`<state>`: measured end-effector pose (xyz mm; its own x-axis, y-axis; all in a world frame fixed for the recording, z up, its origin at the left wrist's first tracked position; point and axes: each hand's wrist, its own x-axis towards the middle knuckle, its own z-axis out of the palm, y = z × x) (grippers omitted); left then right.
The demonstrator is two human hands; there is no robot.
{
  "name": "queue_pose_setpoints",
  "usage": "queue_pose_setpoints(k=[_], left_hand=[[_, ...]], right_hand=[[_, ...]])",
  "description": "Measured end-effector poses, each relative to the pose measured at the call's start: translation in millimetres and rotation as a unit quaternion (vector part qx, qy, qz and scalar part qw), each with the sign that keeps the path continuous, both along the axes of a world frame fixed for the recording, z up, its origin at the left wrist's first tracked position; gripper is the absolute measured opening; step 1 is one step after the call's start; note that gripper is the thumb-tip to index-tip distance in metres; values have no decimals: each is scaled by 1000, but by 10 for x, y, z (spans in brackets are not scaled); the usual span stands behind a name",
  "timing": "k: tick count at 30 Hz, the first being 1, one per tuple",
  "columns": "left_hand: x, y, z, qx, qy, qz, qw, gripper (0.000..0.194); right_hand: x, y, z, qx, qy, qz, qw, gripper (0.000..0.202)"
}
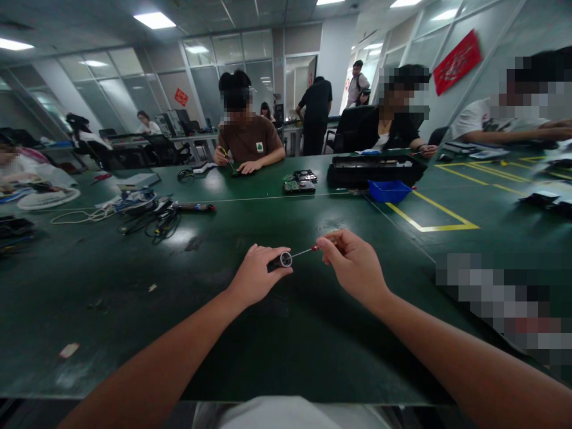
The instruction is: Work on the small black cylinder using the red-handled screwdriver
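Observation:
Near the middle of the green table (286,357), my left hand (257,273) is closed around a small dark cylindrical part (285,260) with a pale ring at its end. A screwdriver (306,252) with a thin metal shaft is pinched in my right hand (351,262). Its shaft points left, and the tip meets or overlaps the ringed end; exact contact is hard to make out. Most of the red handle is hidden by my right fingers.
Tangled cables (163,217) lie at the left. Beyond my hands are circuit boards (300,182), a long black casing (378,171) and a blue tray (388,190). Across the table, a person in a brown shirt (250,140) works with a tool.

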<state>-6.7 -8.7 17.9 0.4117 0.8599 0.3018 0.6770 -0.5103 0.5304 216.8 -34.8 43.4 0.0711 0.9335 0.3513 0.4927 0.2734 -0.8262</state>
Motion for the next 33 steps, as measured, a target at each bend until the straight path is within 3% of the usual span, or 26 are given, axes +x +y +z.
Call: queue_pose_setpoints(k=[7,14,20,27,33], left_hand=[[4,-1,6,-5,-8,-3,1000,41],[-17,27,-16,-6,-2,-6,1000,41],[-11,9,-22,-8,-6,-12,1000,41],[-9,15,11,-11,-2,5,1000,39],[6,-7,7,-10,-1,-3,1000,40]], right_hand=[[6,24,-6,-11,-6,-8,1000,33],[7,-41,6,68,-65,72,993,15],[2,-55,23,47,-108,52,992,32],[-2,-54,-3,57,-117,89,988,35],[-24,-59,34,36,-114,68,990,33]])
